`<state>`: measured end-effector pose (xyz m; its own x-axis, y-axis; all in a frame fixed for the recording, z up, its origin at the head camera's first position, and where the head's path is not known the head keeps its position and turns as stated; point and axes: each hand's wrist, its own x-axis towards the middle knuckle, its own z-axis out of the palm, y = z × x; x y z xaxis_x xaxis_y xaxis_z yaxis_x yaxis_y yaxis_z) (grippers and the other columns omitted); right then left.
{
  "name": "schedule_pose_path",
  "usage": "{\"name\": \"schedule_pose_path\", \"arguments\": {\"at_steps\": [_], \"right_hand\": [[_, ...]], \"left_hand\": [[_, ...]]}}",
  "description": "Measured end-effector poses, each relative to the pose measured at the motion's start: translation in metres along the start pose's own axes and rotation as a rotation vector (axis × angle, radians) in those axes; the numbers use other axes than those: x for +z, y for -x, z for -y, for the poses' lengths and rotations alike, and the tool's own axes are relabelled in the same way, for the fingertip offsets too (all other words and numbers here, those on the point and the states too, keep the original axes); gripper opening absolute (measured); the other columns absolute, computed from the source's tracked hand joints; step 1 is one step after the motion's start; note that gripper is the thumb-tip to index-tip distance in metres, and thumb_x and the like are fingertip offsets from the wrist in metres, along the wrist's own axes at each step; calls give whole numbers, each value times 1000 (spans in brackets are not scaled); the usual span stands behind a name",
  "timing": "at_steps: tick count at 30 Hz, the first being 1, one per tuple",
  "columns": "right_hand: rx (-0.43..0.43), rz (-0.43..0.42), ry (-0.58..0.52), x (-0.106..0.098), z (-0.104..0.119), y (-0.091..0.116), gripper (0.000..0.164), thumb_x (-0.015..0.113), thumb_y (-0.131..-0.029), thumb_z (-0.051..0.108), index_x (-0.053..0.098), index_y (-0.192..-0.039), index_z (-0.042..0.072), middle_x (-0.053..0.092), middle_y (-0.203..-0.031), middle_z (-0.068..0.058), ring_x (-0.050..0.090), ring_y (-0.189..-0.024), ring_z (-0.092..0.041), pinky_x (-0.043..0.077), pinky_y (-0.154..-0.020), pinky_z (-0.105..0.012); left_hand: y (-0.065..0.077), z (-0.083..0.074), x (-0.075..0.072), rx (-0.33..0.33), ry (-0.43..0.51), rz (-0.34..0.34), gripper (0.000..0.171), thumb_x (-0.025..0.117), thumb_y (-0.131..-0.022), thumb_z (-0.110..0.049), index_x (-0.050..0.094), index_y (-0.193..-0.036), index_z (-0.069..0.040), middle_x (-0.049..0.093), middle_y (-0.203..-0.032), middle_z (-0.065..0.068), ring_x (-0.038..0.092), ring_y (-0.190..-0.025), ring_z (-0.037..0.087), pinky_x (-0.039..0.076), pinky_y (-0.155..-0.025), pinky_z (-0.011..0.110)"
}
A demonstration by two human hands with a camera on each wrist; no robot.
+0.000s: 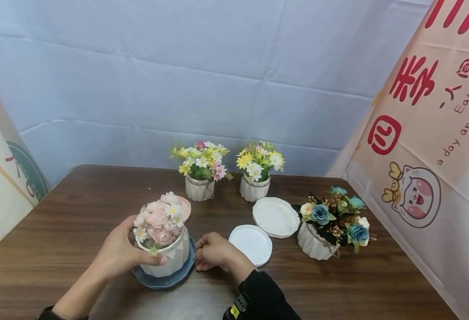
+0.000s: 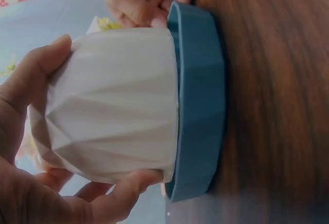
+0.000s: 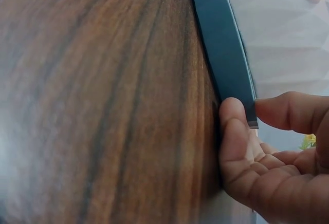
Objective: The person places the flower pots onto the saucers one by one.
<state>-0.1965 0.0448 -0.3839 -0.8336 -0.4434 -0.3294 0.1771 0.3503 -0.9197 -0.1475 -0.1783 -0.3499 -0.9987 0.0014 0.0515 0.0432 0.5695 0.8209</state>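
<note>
A white faceted flowerpot point(image 1: 174, 258) of pink and white flowers point(image 1: 160, 220) sits within the blue saucer point(image 1: 156, 282) on the table. My left hand point(image 1: 118, 249) grips the pot from its left side, thumb in front and fingers reaching around the back. In the left wrist view the pot's base point(image 2: 167, 106) is inside the saucer's raised rim point(image 2: 200, 100). On the saucer's right side, my right hand point(image 1: 216, 252) pinches the rim. The right wrist view shows the thumb and a fingertip on either side of the saucer wall point(image 3: 226, 44).
Behind the pot lies a pink saucer point(image 1: 185, 208), partly hidden. Two white saucers, a smaller one point(image 1: 250, 244) and a larger one point(image 1: 276, 217), lie to the right. A pot with blue flowers point(image 1: 316, 242) leans beyond them. Two daisy pots point(image 1: 200, 189) point(image 1: 254, 189) stand at the back.
</note>
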Motion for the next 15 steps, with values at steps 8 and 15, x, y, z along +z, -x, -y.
{"name": "schedule_pose_path", "arguments": {"at_steps": [8,15], "right_hand": [[3,-2,6,4,-1,-1,11,57,-83,-8,59,-94,-6,57,-69,-10,55,-52,-13,52,-51,-27],[6,-28,28,3,1,1,12,57,-83,-8,59,-94,-6,57,-68,-11,55,-52,-14,52,-52,-28]], "left_hand": [[1,6,6,-52,-42,34,112,91,-44,-44,38,-134,-3,51,-125,17,47,-113,33,39,-88,53],[-2,6,8,-42,-45,57,113,90,-46,-45,34,-135,-3,51,-125,17,48,-111,33,41,-87,51]]}}
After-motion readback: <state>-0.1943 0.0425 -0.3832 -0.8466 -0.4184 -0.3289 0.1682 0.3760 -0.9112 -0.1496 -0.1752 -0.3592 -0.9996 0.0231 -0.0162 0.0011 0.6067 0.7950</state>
